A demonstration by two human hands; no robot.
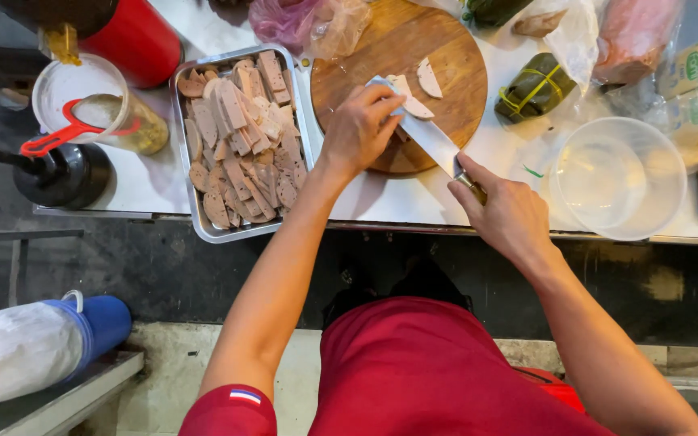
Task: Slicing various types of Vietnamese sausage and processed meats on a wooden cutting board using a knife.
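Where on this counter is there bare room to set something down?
Bare counter runs along the near edge between the metal tray and the clear tub. The far half of the round cutting board is open too. It is crowded at the far right with wrapped packages, and left of the tray with a jar.

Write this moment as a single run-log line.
left hand: steadies sausage slices on cutting board | right hand: grips knife | steel tray: holds slices

My left hand covers whatever it pins on the round wooden cutting board; my right hand hides the knife handle
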